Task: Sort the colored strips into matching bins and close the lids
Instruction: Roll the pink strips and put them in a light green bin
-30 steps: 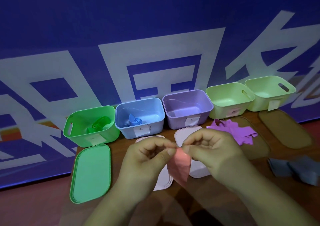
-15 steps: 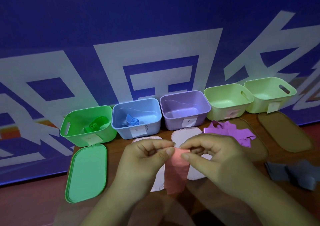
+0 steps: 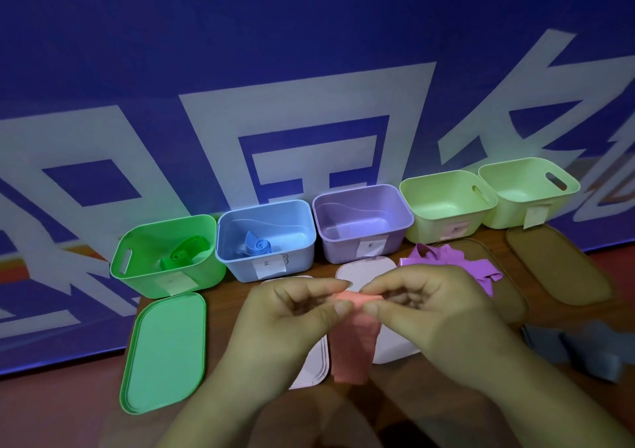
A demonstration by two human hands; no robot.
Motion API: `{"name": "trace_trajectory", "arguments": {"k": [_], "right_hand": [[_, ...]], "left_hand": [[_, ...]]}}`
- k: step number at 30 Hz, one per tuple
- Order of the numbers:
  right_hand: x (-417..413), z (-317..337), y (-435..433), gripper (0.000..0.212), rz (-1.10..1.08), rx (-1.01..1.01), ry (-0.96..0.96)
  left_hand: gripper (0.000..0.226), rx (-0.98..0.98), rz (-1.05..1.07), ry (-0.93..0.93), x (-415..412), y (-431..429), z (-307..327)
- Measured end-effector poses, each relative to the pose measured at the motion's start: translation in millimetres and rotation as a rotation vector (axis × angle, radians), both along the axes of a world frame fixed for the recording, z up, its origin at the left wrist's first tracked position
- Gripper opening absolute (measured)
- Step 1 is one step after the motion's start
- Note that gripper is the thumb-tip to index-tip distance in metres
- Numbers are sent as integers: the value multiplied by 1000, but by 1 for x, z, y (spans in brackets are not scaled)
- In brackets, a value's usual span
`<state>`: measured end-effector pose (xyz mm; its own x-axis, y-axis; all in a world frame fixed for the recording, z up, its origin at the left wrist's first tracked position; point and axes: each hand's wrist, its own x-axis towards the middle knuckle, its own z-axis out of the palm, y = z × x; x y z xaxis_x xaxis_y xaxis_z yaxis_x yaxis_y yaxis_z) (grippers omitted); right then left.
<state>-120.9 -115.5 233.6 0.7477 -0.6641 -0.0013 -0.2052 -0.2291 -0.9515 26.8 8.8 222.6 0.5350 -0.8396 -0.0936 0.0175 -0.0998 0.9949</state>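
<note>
Both my hands pinch the top edge of a pink strip (image 3: pixel 352 348) that hangs down over the table. My left hand (image 3: pixel 292 320) holds its left corner, my right hand (image 3: pixel 422 306) its right corner. Behind stand open bins in a row: a green bin (image 3: pixel 165 269) with a rolled green strip (image 3: pixel 187 250), a blue bin (image 3: pixel 266 258) with a rolled blue strip (image 3: pixel 257 245), a purple bin (image 3: pixel 360 238) and two pale green bins (image 3: pixel 446 221) (image 3: pixel 529 200). Purple strips (image 3: pixel 453 262) lie in a heap behind my right hand.
A green lid (image 3: pixel 165 351) lies front left. Two white lids (image 3: pixel 311 368) (image 3: pixel 395 348) lie under my hands. Two brownish lids (image 3: pixel 556 265) (image 3: pixel 508 300) lie at the right. Grey strips (image 3: pixel 584 351) sit at the right edge. A blue wall rises behind the bins.
My hands have turned the pink strip so its top edge is folded or rolled between my fingertips, and the strip now hangs straighter. The view has shifted slightly.
</note>
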Motion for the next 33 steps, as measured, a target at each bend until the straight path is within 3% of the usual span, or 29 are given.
{"name": "trace_trajectory", "arguments": {"k": [6,13,18,25,33], "right_hand": [[8,3,0,21,11,100,-4],[16,5,5,18,34,171,4],[22,6,11,18,7,199,14],[32,9,24,19,-9,241,19],[43,11,49,22,-17,139,32]], "left_hand": [[23,-14,-5,-80,6,0,-5],[18,-61,-32,-7,17,2,-7],[28,-139,-52,22,23,6,-9],[18,-197,-36,-5,32,20,-7],[10,-176,-22,-75,46,41,-6]]}}
